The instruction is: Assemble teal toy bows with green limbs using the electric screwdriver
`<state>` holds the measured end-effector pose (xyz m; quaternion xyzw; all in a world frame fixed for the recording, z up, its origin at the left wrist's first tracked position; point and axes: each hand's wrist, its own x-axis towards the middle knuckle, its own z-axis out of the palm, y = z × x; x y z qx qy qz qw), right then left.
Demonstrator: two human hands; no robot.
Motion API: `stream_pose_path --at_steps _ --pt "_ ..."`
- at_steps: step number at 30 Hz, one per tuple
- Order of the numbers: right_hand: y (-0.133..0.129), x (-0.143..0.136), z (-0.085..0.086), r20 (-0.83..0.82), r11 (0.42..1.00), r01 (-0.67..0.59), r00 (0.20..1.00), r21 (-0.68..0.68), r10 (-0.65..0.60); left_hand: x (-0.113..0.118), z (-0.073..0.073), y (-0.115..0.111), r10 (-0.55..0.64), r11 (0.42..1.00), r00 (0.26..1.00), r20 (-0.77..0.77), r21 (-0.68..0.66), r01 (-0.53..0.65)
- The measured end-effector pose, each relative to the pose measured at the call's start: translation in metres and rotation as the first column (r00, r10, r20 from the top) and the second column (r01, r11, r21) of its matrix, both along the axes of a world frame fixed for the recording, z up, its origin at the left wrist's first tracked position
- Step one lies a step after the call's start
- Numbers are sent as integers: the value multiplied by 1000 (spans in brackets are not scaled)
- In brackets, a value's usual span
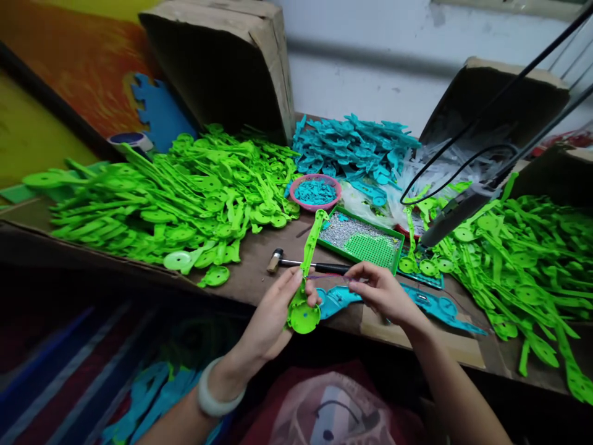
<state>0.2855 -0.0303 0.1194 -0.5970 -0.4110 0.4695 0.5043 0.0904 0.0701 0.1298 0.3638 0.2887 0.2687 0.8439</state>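
My left hand (pixel 278 309) is closed round the narrow middle of a green plastic part (pixel 311 244), whose round cup end hangs below the fingers and whose slim end points up and away. Thin red and purple wires (pixel 328 276) stretch from that part to my right hand (pixel 376 289), which pinches them between thumb and fingertips. Beneath and behind my hands lies a blue plastic part (pixel 338 299) on the table edge. A hammer (pixel 296 264) lies just beyond, its handle running behind the wires.
Green parts (pixel 204 185) are heaped on the left, more (pixel 523 259) on the right. Blue parts (pixel 356 145) are piled behind a pink bowl (pixel 315 176). A green tray (pixel 396 267) holds small metal pieces. A dark tool (pixel 456 213) with cables hangs at the right.
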Motion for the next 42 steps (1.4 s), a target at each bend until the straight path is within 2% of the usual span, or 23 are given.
stream_pose_path --at_steps 2,3,5,7,8,9,11,13,14,15,16,17,18,19,20,21,24,28,30,32,35,39,42 --pt "-4 2 9 14 999 -46 999 18 45 -7 0 5 33 999 999 -22 24 -33" --pt "-5 4 13 52 998 -51 997 38 49 -11 -1 6 69 993 996 -56 101 -63" --pt "-3 6 16 217 995 -13 976 102 -9 -16 -4 8 162 931 975 -150 350 -101" --pt "3 6 12 443 984 44 889 173 -117 -19 -5 8 160 858 963 -216 513 -27" --pt "8 5 8 530 983 36 838 182 -129 -19 -4 6 108 862 968 -225 507 22" --pt "11 3 3 583 987 -11 808 161 -87 -19 -2 5 49 890 977 -208 453 52" --pt "15 -2 -7 566 973 -222 812 69 145 -16 3 2 8 952 993 -118 303 28" --pt "12 -9 -13 457 890 -456 795 19 398 -13 8 1 70 979 996 -61 197 -57" --pt "8 -12 -14 438 867 -496 789 40 431 -12 9 1 91 983 994 -53 164 -82" --pt "2 -16 -12 460 882 -462 806 95 373 -11 11 1 98 987 994 -51 133 -90" --pt "-4 -19 -8 508 914 -363 830 181 229 -9 11 1 93 991 994 -52 106 -87" --pt "-9 -22 -2 551 928 -225 834 295 27 -8 11 0 84 993 995 -55 84 -80" --pt "-14 -25 5 571 906 -97 803 411 -173 -7 10 -1 76 995 995 -57 74 -72" --pt "-18 -29 12 576 867 -15 753 499 -319 -5 10 -2 70 995 996 -63 74 -65" --pt "-19 -32 19 589 840 10 708 543 -390 -3 10 -5 68 995 995 -71 81 -62" --pt "-19 -35 25 621 840 -11 678 543 -392 0 9 -7 73 994 994 -80 91 -65" --pt "-11 -40 32 711 878 -131 647 460 -276 8 11 -16 90 991 990 -110 107 -79" --pt "-4 -31 23 726 896 -197 664 399 -177 10 10 -26 68 992 988 -136 113 -52" --pt "-7 -23 20 780 911 -276 621 307 -74 5 7 -28 45 991 987 -154 134 -24" --pt "-12 -14 21 842 901 -363 540 237 -4 0 4 -28 -19 984 983 -183 169 51" --pt "-14 -6 29 882 878 -396 468 270 -60 -5 2 -30 -180 949 952 -248 213 235" --pt "-10 -2 35 871 882 -373 486 287 -78 1 6 -35 -276 904 913 -300 241 353" --pt "-9 0 35 825 898 -328 562 292 -62 8 12 -38 -317 847 880 -353 312 430"
